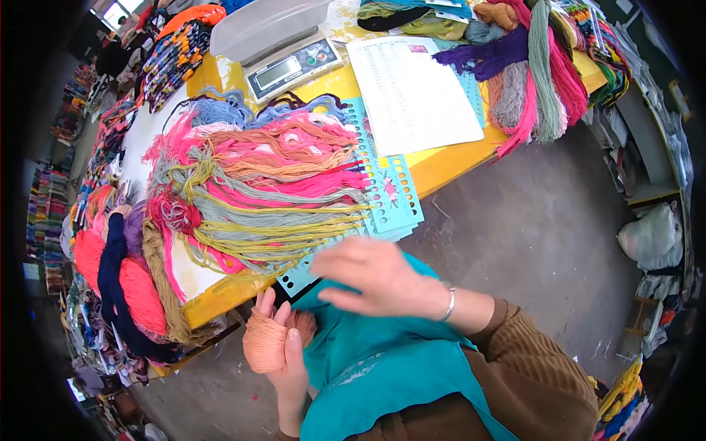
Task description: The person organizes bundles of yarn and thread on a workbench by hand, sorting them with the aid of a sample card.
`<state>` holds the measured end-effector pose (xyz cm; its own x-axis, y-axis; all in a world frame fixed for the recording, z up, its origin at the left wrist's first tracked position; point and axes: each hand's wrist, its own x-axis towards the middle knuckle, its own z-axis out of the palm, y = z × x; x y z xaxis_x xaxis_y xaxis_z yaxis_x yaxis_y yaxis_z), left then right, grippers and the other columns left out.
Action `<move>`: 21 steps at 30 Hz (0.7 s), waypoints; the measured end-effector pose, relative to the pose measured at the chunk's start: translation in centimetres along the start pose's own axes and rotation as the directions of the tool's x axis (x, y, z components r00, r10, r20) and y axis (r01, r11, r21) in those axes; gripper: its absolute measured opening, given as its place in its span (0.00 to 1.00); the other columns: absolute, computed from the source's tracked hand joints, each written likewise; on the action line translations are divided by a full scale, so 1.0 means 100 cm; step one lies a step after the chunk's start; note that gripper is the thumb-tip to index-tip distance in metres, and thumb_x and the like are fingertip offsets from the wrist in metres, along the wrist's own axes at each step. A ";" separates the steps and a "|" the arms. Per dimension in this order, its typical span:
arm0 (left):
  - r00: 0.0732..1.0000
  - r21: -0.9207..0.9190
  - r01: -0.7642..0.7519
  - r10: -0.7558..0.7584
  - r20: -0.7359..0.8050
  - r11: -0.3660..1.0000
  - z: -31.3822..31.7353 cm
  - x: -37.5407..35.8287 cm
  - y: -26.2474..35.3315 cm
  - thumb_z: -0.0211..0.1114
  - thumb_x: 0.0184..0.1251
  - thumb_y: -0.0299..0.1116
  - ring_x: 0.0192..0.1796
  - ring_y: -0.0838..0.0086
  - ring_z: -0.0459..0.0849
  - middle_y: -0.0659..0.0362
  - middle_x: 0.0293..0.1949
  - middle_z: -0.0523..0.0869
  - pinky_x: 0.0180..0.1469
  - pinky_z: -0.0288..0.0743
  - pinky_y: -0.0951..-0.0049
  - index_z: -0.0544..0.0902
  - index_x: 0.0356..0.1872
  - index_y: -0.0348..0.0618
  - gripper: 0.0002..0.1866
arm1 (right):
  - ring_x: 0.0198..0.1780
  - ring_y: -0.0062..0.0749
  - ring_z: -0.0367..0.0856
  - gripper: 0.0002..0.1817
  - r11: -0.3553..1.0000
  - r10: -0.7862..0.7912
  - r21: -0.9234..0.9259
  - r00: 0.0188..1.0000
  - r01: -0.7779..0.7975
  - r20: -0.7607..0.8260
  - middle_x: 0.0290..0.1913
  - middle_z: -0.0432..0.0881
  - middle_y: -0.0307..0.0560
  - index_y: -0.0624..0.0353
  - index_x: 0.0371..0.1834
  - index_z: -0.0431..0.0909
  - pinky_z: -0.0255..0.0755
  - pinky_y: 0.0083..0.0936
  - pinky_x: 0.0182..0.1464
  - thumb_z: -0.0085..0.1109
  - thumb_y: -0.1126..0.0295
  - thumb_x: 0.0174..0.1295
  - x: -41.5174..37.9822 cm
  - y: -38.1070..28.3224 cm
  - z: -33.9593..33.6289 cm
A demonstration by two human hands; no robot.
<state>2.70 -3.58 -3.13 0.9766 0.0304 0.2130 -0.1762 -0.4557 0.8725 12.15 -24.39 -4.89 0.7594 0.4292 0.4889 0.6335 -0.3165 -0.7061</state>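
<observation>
A peach-coloured bundle of embroidery thread is looped round the fingers of my left hand, which grips it just off the table's front corner. My right hand, slightly blurred, hovers above my lap near the table edge. Its fingers are stretched out and apart, and I see nothing held in them. Beyond both hands, hanks of pink, orange, grey and olive thread lie across the turquoise punched cards, their ends along the row of holes.
A digital scale with a plastic tray stands at the back of the yellow table. Printed sheets lie right of it. More hanks hang over the right end. Coral and navy hanks are piled at the left.
</observation>
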 end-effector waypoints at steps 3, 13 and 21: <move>0.988 -0.399 0.146 -0.151 0.020 0.905 0.008 -0.005 -0.003 0.52 0.70 0.33 0.69 0.57 0.70 0.42 0.67 0.71 0.71 0.61 0.57 0.73 0.61 0.24 0.24 | 0.37 0.30 0.84 0.11 0.809 0.158 0.511 0.945 -0.290 0.287 0.42 0.83 0.45 0.61 0.45 0.81 0.78 0.24 0.34 0.65 0.71 0.60 -0.004 -0.016 0.023; 0.893 -0.750 0.445 -0.303 0.332 0.489 0.000 -0.003 -0.013 0.48 0.75 0.41 0.70 0.60 0.68 0.45 0.69 0.68 0.73 0.58 0.60 0.62 0.69 0.26 0.30 | 0.32 0.21 0.80 0.07 0.396 0.339 0.758 0.849 -0.519 0.405 0.32 0.83 0.43 0.64 0.40 0.81 0.74 0.21 0.35 0.62 0.71 0.63 -0.025 -0.021 0.072; 0.862 -0.752 0.470 -0.422 0.280 0.462 0.007 0.000 -0.051 0.51 0.76 0.43 0.73 0.59 0.64 0.53 0.73 0.64 0.74 0.57 0.58 0.58 0.74 0.37 0.32 | 0.24 0.16 0.80 0.08 0.231 0.555 0.708 0.688 -0.668 0.468 0.30 0.85 0.38 0.57 0.45 0.82 0.67 0.12 0.23 0.55 0.67 0.72 -0.018 -0.013 0.074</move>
